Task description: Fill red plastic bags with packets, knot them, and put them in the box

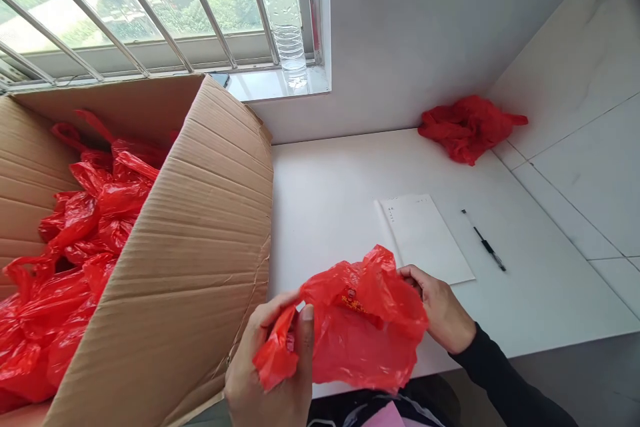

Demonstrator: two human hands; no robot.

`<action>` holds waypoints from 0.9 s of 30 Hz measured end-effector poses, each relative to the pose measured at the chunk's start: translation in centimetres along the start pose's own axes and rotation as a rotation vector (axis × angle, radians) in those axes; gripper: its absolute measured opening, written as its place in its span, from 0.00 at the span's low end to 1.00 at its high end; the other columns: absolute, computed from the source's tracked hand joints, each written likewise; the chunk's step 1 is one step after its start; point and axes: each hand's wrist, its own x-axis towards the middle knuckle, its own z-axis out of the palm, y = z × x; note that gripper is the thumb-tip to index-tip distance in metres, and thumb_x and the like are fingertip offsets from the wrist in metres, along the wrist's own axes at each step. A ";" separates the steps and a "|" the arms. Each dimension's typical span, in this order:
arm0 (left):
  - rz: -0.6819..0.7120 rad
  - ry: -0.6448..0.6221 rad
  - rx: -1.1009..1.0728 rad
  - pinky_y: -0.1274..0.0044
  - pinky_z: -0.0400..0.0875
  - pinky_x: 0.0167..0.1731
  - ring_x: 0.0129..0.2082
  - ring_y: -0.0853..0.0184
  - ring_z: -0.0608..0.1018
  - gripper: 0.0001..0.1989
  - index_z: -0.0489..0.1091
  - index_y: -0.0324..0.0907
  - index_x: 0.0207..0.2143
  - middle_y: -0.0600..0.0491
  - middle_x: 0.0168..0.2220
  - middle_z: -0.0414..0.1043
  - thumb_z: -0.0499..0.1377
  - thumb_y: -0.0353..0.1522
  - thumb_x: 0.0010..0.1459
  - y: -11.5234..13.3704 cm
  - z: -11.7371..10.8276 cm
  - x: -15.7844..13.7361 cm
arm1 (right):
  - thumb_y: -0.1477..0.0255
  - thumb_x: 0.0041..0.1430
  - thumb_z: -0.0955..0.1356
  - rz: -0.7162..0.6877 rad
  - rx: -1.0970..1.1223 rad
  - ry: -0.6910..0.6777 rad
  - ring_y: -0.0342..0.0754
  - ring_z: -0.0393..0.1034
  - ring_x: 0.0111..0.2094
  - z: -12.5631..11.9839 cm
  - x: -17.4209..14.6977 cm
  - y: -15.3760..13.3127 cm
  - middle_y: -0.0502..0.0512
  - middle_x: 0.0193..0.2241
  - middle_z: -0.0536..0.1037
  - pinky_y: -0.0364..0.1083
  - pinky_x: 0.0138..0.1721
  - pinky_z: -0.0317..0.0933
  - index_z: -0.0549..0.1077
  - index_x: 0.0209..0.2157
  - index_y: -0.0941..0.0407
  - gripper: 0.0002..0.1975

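Spread between my two hands over the table's front edge is a red plastic bag (370, 340) with small yellow print. My left hand (280, 353) is closed round the bag's bunched left end, where a bit of white shows by the thumb. My right hand (443, 307) grips the upper right edge of the bag, its fingertips partly hidden behind the plastic. Just beyond the bag lies a white paper booklet (430, 240) with small handwriting. A black-gripped pen (484, 240) rests to its right.
On the left stands a tall open cardboard box (200, 233) filled with several tied red bags (95, 227). A crumpled red bag (467, 127) lies in the table's (320, 200) far right corner. On the sill of the barred window stands a clear water bottle (287, 27).
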 end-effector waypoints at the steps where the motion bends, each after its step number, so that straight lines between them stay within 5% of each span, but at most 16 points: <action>1: 0.004 -0.013 -0.017 0.79 0.72 0.36 0.29 0.69 0.77 0.10 0.76 0.49 0.40 0.59 0.32 0.77 0.64 0.40 0.57 0.0 -0.1 0.1 | 0.61 0.61 0.65 0.022 0.038 -0.045 0.50 0.71 0.31 -0.2 0.0 -0.5 0.52 0.31 0.77 0.48 0.33 0.65 0.73 0.37 0.52 0.10; 3: 0.004 0.025 -0.030 0.79 0.72 0.38 0.32 0.68 0.77 0.06 0.75 0.48 0.34 0.58 0.33 0.76 0.63 0.40 0.58 0.0 -0.3 0.4 | 0.58 0.65 0.63 0.044 0.136 -0.117 0.48 0.69 0.33 -0.8 -0.2 -1.5 0.51 0.32 0.76 0.47 0.36 0.64 0.71 0.39 0.52 0.13; 7: -0.055 0.153 -0.004 0.78 0.70 0.42 0.37 0.66 0.78 0.11 0.76 0.47 0.37 0.56 0.37 0.77 0.63 0.43 0.58 -0.2 -0.5 0.8 | 0.54 0.66 0.63 0.043 0.339 -0.183 0.43 0.64 0.30 -1.8 -0.6 -2.8 0.49 0.30 0.73 0.43 0.31 0.60 0.70 0.42 0.54 0.17; 20: -0.064 0.072 -0.182 0.81 0.71 0.40 0.37 0.69 0.79 0.06 0.75 0.47 0.39 0.57 0.38 0.77 0.62 0.37 0.61 -0.6 0.3 1.1 | 0.51 0.65 0.64 0.103 0.460 -0.214 0.42 0.56 0.22 -3.7 -0.1 -1.9 0.45 0.22 0.67 0.44 0.27 0.55 0.69 0.48 0.54 0.22; 24: -0.068 0.021 -0.218 0.81 0.72 0.37 0.35 0.69 0.79 0.05 0.75 0.47 0.39 0.57 0.37 0.77 0.62 0.36 0.61 -0.3 0.4 0.7 | 0.51 0.65 0.64 0.126 0.336 0.045 0.43 0.58 0.22 -4.1 -0.3 -2.1 0.45 0.23 0.66 0.45 0.26 0.57 0.65 0.54 0.51 0.24; 27: -0.043 -0.017 -0.214 0.82 0.71 0.39 0.36 0.70 0.78 0.03 0.75 0.48 0.37 0.58 0.36 0.77 0.62 0.34 0.61 0.5 0.6 0.1 | 0.53 0.64 0.64 -0.070 0.118 0.281 0.45 0.66 0.29 -4.3 -2.2 -4.1 0.48 0.31 0.70 0.46 0.33 0.65 0.63 0.58 0.46 0.24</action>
